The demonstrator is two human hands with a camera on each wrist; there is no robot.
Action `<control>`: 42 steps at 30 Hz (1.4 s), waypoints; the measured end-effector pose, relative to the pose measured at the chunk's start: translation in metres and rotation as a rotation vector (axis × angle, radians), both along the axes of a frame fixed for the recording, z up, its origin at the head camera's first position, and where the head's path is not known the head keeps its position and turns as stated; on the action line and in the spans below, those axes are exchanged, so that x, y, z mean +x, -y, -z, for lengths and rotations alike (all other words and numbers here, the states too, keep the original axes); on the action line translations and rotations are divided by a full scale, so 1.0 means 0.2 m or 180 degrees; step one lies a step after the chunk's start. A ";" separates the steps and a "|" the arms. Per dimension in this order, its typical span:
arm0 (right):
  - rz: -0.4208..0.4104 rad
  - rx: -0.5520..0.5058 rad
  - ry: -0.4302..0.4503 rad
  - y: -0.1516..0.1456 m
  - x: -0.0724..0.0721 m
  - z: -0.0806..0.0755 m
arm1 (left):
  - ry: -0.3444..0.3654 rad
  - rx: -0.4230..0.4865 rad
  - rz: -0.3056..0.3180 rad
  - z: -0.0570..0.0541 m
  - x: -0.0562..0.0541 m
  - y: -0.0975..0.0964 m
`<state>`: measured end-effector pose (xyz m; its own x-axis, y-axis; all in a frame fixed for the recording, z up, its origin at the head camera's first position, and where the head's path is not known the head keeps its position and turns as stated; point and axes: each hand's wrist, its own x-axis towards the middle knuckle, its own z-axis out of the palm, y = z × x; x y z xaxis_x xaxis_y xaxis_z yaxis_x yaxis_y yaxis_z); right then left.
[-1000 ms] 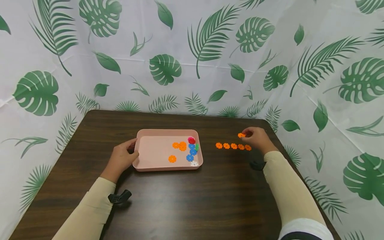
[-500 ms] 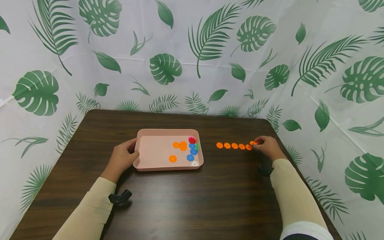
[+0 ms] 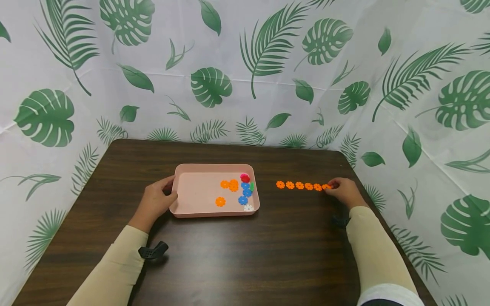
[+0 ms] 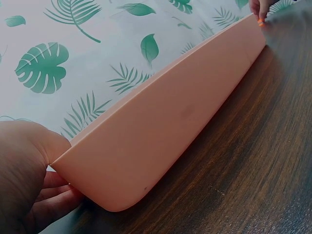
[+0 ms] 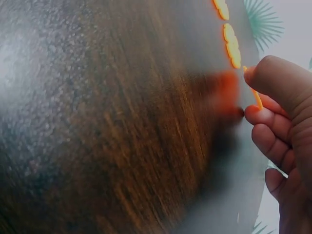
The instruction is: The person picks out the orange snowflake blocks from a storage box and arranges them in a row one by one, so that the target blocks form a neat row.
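Observation:
My left hand (image 3: 156,203) grips the left edge of a shallow pink tray (image 3: 195,211); in the left wrist view the thumb lies over the rim and the fingers curl beneath. Between the thumb and fingertips of my right hand (image 3: 346,192) is an orange flower-shaped disc (image 5: 258,99), pinched at the right end of a row. That row of several orange flower discs (image 3: 299,185) runs left to right on the table. Inside the tray lie orange discs (image 3: 220,202), blue discs (image 3: 243,200), a red one (image 3: 245,178), a green one (image 3: 252,186) and a white one (image 3: 249,208).
A dark wood-grain table (image 3: 229,259) bears everything. Behind it and to the right hangs a white leaf-print cloth (image 3: 283,106). The tray and the row stand apart, with a strip of table between them.
My right hand has moved right and down, bringing the pinched orange disc from above the row to its right end. The left hand and the tray stay put.

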<state>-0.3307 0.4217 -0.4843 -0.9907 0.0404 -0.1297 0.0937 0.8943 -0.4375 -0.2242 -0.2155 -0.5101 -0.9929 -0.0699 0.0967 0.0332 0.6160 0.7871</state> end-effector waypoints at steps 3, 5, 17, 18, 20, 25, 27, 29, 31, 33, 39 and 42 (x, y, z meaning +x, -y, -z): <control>-0.0033 0.0024 -0.0007 0.00 0.00 -0.01 | -0.0004 0.0010 -0.0004 0.00 0.00 0.00; -0.0066 0.0057 -0.0011 0.01 0.00 -0.01 | -0.0037 0.0009 0.0004 -0.01 0.00 0.00; -0.0216 0.0207 -0.0196 0.00 -0.01 -0.01 | -0.0049 0.0020 -0.0004 0.00 0.00 0.00; -0.0201 0.0191 -0.0213 0.00 -0.01 -0.01 | -0.0041 0.0025 -0.0008 0.00 0.00 0.00; -0.0180 0.0157 -0.0250 0.01 -0.01 -0.03 | -0.0036 0.0027 -0.0003 0.00 0.00 0.00; -0.0191 0.0057 -0.0347 0.06 -0.03 -0.08 | -0.0016 0.0037 -0.0002 0.00 0.00 0.00; -0.0256 0.0035 -0.0389 0.11 -0.04 -0.12 | -0.0008 0.0037 -0.0004 0.00 0.00 0.00; -0.0333 0.0018 -0.0447 0.16 -0.06 -0.16 | -0.0002 0.0035 0.0003 0.00 0.00 0.00; -0.0423 -0.0025 -0.0507 0.22 -0.08 -0.20 | 0.0006 0.0035 -0.0004 0.00 0.00 0.00; -0.0541 -0.0052 -0.0587 0.28 -0.10 -0.23 | 0.0008 0.0041 -0.0005 0.00 0.00 0.00; -0.0931 -0.0213 -0.0686 0.53 -0.13 -0.35 | -0.0048 0.0074 -0.0010 0.00 0.00 0.00; -0.1154 -0.0326 -0.0666 0.66 -0.13 -0.39 | -0.0063 0.0073 -0.0006 0.00 0.01 0.00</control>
<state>-0.3563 0.2891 -0.4072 -0.9438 -0.3178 0.0905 -0.3189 0.8040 -0.5020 -0.2230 -0.2149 -0.5109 -0.9907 -0.0742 0.1145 0.0477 0.5978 0.8002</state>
